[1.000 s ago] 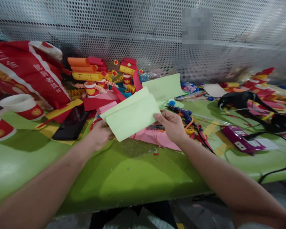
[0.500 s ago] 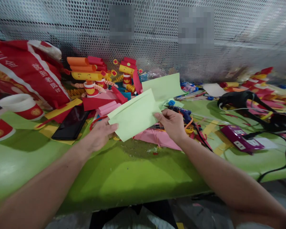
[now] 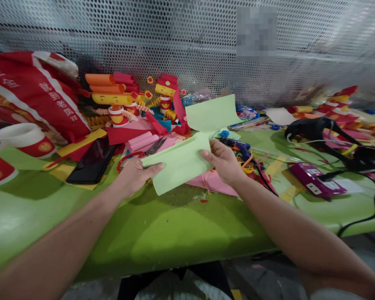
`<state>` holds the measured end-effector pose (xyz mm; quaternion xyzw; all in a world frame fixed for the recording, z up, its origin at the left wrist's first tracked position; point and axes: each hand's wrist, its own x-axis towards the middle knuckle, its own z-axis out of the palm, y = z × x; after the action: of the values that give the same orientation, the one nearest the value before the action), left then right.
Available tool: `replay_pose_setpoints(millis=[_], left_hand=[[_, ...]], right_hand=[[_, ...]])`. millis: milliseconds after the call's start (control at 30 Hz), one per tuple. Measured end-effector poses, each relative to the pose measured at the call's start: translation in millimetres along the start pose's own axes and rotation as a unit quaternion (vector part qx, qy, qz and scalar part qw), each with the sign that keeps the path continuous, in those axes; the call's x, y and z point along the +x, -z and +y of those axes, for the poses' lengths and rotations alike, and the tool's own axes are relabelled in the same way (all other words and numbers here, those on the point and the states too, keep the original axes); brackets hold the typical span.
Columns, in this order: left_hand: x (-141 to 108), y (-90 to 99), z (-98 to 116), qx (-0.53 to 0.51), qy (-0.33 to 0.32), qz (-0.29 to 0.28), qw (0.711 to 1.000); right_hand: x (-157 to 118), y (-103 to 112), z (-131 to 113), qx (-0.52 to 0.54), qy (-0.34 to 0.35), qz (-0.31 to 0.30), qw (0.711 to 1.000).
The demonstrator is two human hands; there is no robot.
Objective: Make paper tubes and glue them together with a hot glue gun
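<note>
A folded sheet of pale green paper is held up over the table, its layers slightly apart along the top edge. My left hand pinches its left end, thumb on the near face. At the right end my right hand grips it the same way, fingers behind. Another pale green sheet stands curved just beyond. Red-handled scissors lie behind my left hand, partly covered. Near my right hand are a blue glue gun and pink paper.
Paper figures stand at the back left, beside a red bag. A black phone and paper cups are on the left. To the right lie a purple power strip with a black cable and a black strapped object.
The folded green paper has tipped lower and its fold has closed somewhat. My left thumb has slid further onto it, and the scissors behind now show more.
</note>
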<state>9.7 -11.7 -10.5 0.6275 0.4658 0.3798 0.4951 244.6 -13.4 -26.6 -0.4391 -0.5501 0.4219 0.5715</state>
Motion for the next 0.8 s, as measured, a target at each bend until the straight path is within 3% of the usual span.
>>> replay_pose_setpoints(millis=[200, 333, 467, 567, 700, 800], left_hand=[[0, -2.9, 1, -0.023, 0.033, 0.000, 0.999], [2, -3.5, 1, -0.044, 0.013, 0.021, 0.999], [3, -2.6, 2, -0.002, -0.010, 0.060, 0.998], [2, -0.7, 4, 0.040, -0.006, 0.057, 0.998], [0, 2.2, 9, 0.109, -0.020, -0.001, 0.994], [0, 1.8, 14, 0.181, -0.059, -0.036, 0.981]], right_hand=[[0, -1, -4, -0.032, -0.014, 0.043, 0.998], [-1, -1, -6, -0.039, -0.010, 0.050, 0.998], [-1, 0, -3, -0.060, -0.013, 0.042, 0.997], [-1, 4, -1, -0.084, 0.000, 0.021, 0.996], [-2, 10, -8, -0.212, 0.132, 0.002, 0.968], [-5, 8, -17, -0.364, 0.252, -0.058, 0.895]])
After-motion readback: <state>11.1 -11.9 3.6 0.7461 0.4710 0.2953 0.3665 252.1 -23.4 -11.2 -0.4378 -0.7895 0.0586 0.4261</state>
